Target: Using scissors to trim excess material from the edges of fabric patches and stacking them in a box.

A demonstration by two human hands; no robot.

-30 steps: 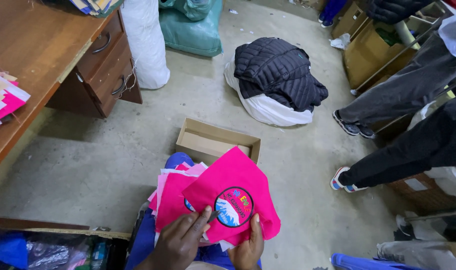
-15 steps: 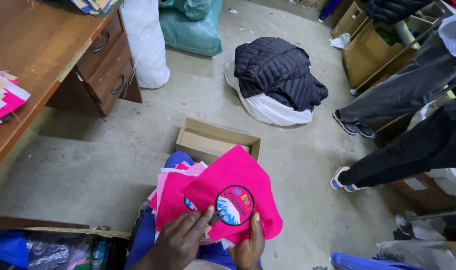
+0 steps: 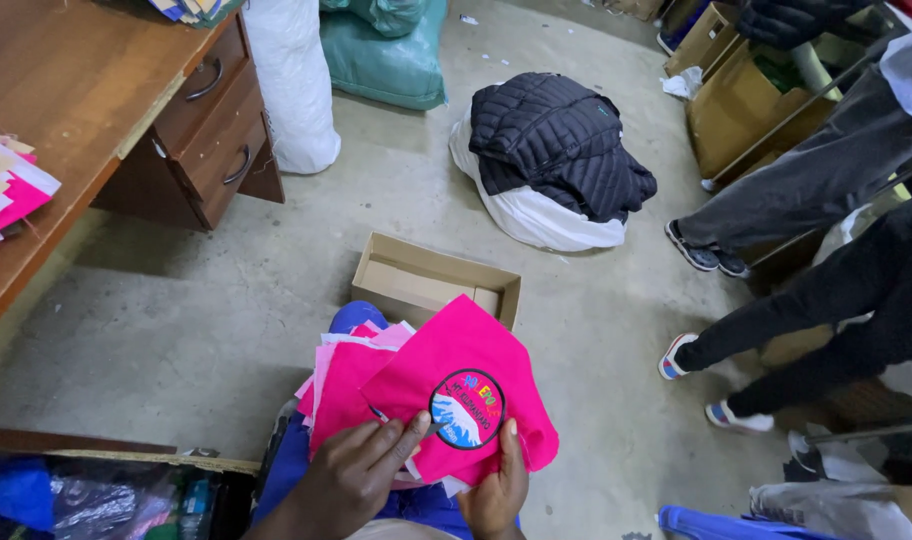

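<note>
- Pink cloth pieces sit stacked on the person's lap, the top piece tilted like a diamond, soft and flat with cut edges.
- Left hand lies on the stack with its fingers stretched out, tips just beside a round patch; whether they pinch the cloth cannot be told.
- Right hand grips the top piece from below, thumb pressed on the cloth just right of the patch.
- The patch is a dark-rimmed disc with bright lettering, already on the top piece; lower pieces look bare where they show, so the stack seems only partly gone through.
- Beyond the fingertips a shallow cardboard box lies open on rough concrete.
- Farther out, a quilted black jacket rests on a white sack.
</note>
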